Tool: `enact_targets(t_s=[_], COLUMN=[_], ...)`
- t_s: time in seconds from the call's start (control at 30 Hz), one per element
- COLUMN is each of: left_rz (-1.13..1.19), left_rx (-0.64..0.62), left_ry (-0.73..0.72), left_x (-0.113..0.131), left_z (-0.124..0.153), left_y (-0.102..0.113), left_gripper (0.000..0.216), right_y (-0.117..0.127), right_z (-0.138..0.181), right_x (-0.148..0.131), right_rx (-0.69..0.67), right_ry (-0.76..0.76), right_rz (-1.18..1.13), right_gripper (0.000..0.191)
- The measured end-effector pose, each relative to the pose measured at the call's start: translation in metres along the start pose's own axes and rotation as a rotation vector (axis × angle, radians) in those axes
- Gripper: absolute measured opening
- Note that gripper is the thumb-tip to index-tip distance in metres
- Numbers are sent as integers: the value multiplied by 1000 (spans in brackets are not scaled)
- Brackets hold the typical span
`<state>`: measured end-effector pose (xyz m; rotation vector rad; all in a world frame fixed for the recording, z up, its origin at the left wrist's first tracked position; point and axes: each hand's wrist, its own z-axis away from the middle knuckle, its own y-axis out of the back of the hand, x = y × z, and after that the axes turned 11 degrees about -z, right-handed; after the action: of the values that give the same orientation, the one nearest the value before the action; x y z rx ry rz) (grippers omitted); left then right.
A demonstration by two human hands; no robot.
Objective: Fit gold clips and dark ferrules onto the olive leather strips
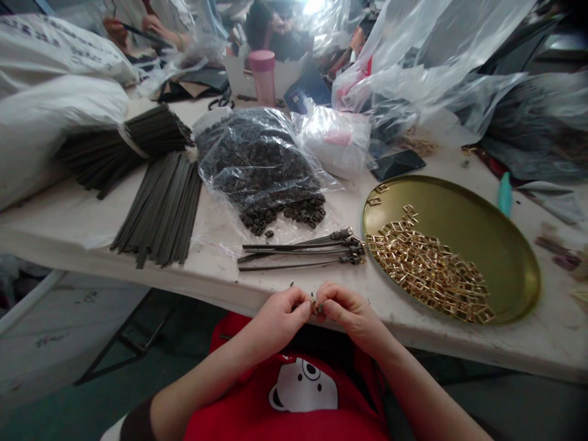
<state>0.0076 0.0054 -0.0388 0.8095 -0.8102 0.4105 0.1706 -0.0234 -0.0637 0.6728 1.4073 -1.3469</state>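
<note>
My left hand (293, 311) and my right hand (348, 310) meet at the table's front edge, fingertips pinched close together. Between them shows a small gold buckle (314, 307), held by my left fingertips. My right thumb and fingers close on a small dark piece beside the buckle; its kind is mostly hidden. Just beyond my hands lie several dark straps (294, 250) with gold buckles at their right ends. To the right, a round gold tray (496, 245) carries a heap of loose gold buckles (427, 269).
A clear plastic bag (257, 159) spills small dark loops (305, 211). Dark strips lie in a loose pile (160, 208) and a tied bundle (124, 144) at left. Behind are a pink cup (263, 76), a phone (399, 165) and plastic sheeting (413, 79). Another person's hands (154, 26) show far left.
</note>
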Motion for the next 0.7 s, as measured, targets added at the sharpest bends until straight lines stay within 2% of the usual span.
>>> enact_targets(t_s=[0.2, 0.43, 0.57, 0.7], left_rz=[-58, -66, -98, -132], left_rx=[45, 58, 64, 56], left_ry=[-17, -21, -37, -78], left_x=[-4, -6, -5, -2], left_z=[1, 1, 3, 6], left_y=[-3, -6, -7, -8], left_gripper=[19, 19, 18, 14], right_y=[-8, -11, -11, -12], right_z=[0, 4, 5, 6], right_x=[-5, -1, 5, 12], right_rx=[82, 189, 236, 336], right_ry=[-141, -178, -140, -30], right_rz=[-10, -70, -54, 60], right_gripper=[23, 22, 22, 22])
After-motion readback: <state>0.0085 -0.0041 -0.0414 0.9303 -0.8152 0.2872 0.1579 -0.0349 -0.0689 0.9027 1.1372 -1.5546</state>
